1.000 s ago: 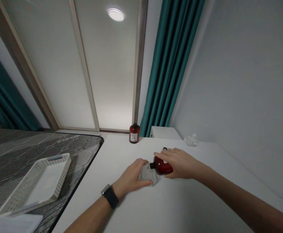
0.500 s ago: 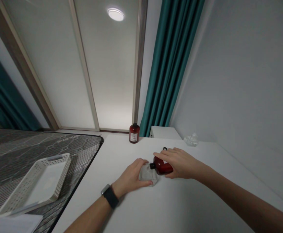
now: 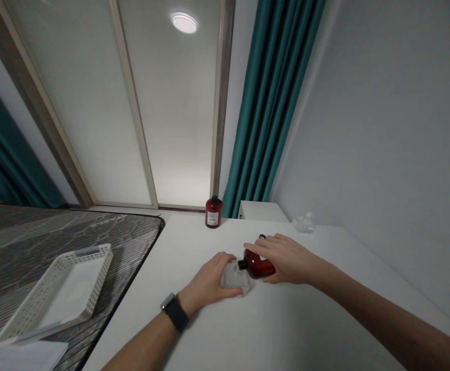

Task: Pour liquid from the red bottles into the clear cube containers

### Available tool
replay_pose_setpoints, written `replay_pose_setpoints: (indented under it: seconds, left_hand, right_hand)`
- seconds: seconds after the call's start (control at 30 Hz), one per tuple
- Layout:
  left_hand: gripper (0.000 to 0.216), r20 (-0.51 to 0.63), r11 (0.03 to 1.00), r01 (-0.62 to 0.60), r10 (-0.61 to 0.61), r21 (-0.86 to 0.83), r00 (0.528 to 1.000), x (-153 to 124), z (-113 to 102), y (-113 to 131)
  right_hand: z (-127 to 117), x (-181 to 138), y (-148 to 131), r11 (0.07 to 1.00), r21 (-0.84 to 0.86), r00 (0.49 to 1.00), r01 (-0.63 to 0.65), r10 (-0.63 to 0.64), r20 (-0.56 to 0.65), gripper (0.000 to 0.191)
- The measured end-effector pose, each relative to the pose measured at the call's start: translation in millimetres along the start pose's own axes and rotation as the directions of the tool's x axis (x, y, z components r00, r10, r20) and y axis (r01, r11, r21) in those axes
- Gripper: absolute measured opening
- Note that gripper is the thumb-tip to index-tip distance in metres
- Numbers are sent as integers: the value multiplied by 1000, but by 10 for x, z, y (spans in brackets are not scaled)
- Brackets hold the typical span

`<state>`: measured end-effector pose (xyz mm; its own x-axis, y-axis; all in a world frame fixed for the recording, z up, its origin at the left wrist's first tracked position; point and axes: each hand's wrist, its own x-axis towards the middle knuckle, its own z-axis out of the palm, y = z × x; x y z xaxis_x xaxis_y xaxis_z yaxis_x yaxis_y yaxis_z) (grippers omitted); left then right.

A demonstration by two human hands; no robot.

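My right hand (image 3: 286,259) is wrapped over a dark red bottle (image 3: 259,266) that lies tilted on its side on the white table (image 3: 294,330), its black neck pointing left. At that neck, my left hand (image 3: 209,282), with a dark watch on the wrist, grips a crumpled clear plastic bag (image 3: 235,278). A small black cap (image 3: 262,237) lies on the table just behind my right hand.
A second red bottle (image 3: 213,212) stands upright at the table's far edge by the teal curtain (image 3: 271,103). Clear crumpled plastic (image 3: 304,222) lies at the far right. A white perforated basket (image 3: 60,291) rests on the dark patterned mattress (image 3: 47,242) to the left. A white box (image 3: 261,211) sits behind.
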<state>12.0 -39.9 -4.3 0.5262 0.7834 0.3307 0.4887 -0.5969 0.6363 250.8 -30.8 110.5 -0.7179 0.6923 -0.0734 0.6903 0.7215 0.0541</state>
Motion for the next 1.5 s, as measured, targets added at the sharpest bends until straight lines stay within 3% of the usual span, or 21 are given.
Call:
replay_pose_setpoints:
  seconds: [1.5]
  left_hand:
    - [66, -3, 1000, 2, -2, -16, 1000, 6, -7, 5]
  right_hand:
    - [-29, 13, 3, 997, -61, 999, 39, -40, -19, 70]
